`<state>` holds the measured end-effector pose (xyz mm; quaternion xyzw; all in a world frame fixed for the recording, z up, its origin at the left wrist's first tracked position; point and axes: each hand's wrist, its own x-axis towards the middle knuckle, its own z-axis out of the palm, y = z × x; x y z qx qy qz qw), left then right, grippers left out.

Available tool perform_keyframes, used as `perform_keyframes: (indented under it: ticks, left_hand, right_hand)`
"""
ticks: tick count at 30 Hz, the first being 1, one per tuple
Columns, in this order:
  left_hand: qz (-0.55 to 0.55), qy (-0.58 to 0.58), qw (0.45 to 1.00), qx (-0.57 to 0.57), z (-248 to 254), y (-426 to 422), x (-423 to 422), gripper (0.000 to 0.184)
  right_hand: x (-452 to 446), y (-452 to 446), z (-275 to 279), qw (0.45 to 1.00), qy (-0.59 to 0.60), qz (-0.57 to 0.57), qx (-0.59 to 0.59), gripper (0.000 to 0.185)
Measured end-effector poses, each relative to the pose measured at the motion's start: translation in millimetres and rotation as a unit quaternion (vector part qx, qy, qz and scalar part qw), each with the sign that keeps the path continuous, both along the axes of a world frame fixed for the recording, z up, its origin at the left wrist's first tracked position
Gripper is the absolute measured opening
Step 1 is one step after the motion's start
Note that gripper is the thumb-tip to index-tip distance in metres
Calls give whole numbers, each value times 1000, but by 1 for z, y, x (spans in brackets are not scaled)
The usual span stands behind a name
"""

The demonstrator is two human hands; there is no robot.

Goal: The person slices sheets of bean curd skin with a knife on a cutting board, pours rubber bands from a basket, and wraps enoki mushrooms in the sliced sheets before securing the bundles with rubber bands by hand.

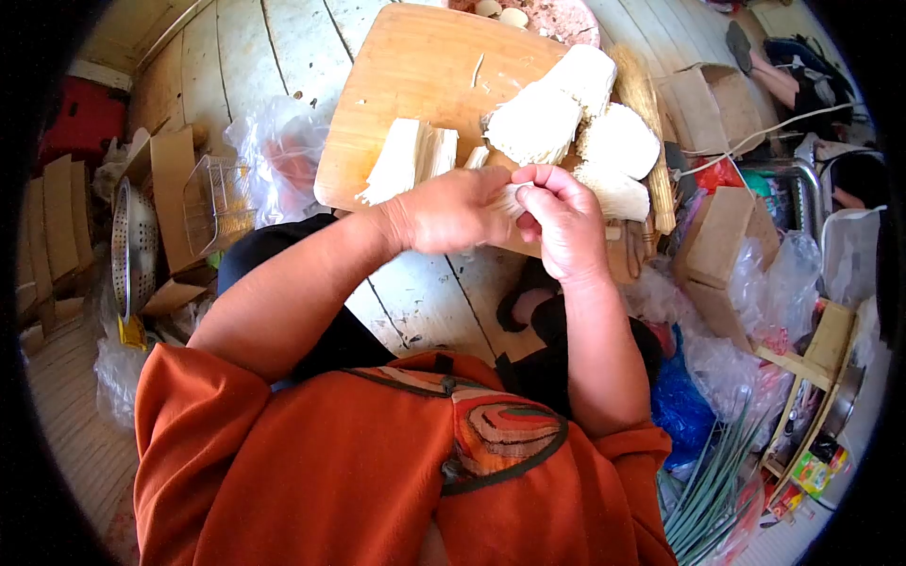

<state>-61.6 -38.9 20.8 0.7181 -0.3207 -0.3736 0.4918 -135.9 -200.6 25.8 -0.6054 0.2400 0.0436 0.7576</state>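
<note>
Over the near edge of a wooden cutting board (425,61), my two hands meet on a small white fibrous piece (511,199). My left hand (448,209) is slightly blurred, its fingers closed round the piece's left side. My right hand (564,215) pinches the other end between thumb and fingers. Behind my left hand stand white split chunks (401,156), fibrous and mushroom-like. Larger white chunks (535,121) of the same kind are piled at the board's right. A few thin shreds (478,71) lie on the wood.
A pink basin (557,21) with pale pieces in it stands beyond the board. Cardboard boxes (722,231) and plastic bags are on the right, above green onions (713,481). To the left are a metal colander (132,247), a wire basket (219,203) and a clear bag (274,151).
</note>
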Motion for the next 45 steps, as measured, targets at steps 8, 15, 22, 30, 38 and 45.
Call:
perform_keyframes:
  ticks: [8,15,22,30,38,45]
  left_hand:
    - [-106,327,938,-50,9,2,-2,33]
    - [-22,352,936,3,-3,1,-9,24]
    - [29,-157,975,157,-13,-4,-14,38]
    - [19,145,989,34,8,-1,0,51]
    - [-41,203,977,-50,-3,-1,-8,33]
    - [-27,440,893,-84,3,4,-14,25]
  right_hand:
    - [-4,-13,15,988,-61,142,5,15]
    - [-2,-15,16,992,-34,117,30,27]
    - [-3,3,0,998,13,51,25,32]
    - [-6,-2,4,995,-55,66,-50,26]
    - [-8,-1,20,989,-46,107,-92,21]
    - [-7,-3,18,979,-113,140,-98,9]
